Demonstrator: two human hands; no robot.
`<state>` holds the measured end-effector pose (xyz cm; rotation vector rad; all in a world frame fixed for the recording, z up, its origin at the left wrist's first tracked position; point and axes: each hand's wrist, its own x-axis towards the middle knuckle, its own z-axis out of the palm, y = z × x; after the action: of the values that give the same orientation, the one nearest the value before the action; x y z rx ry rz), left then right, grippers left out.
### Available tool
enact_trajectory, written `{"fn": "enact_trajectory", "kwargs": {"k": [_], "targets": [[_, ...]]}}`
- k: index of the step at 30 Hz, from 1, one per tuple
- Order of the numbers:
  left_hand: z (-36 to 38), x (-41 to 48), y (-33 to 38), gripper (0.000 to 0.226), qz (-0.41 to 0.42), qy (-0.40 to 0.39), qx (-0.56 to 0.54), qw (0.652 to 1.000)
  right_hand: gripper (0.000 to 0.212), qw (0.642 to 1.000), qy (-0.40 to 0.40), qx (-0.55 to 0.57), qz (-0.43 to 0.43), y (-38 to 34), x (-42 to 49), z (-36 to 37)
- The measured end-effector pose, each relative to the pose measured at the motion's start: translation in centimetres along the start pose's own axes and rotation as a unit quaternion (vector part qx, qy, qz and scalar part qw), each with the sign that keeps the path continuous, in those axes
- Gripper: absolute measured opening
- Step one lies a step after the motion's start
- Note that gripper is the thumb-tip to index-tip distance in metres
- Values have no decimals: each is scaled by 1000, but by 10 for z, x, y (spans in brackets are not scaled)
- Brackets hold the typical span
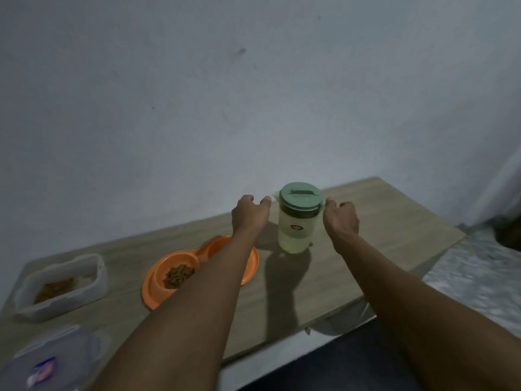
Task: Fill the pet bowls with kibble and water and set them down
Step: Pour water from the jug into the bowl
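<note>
A clear water jug (296,230) with a green lid (300,198) stands upright near the back of the wooden table (380,221). My left hand (249,214) hovers just left of the lid, thumb tip at the jug's spout, fingers loosely curled. My right hand (339,217) is just right of the lid, thumb close to its rim. Neither hand plainly grips the jug. An orange double pet bowl (158,280) lies left of the jug, with kibble (179,275) in its left cup. My left forearm hides most of the right cup.
A clear plastic container (60,286) holding kibble sits at the table's left. Its loose lid (48,362) lies at the near left corner. A plain wall rises behind the table. The table's right end and front edge drop off to the floor.
</note>
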<state>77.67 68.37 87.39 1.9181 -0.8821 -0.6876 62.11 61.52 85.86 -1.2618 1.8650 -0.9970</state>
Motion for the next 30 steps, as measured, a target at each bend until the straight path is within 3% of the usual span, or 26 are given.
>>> {"fn": "enact_trajectory", "kwargs": {"k": [5, 9, 12, 18, 30], "targets": [[48, 16, 13, 78, -79, -11, -61, 995, 62, 994, -113, -1, 5, 9, 47, 1], [72, 25, 16, 53, -124, -4, -164, 979, 60, 984, -174, 26, -21, 18, 67, 5], [83, 24, 17, 26, -142, -22, -248, 958, 48, 978, -190, 79, -18, 25, 75, 6], [80, 10, 23, 24, -137, -7, -280, 950, 32, 969, -204, 137, -28, 26, 75, 14], [23, -2, 14, 21, -142, 21, -337, 930, 33, 938, -245, 210, -125, -20, 36, 17]]}}
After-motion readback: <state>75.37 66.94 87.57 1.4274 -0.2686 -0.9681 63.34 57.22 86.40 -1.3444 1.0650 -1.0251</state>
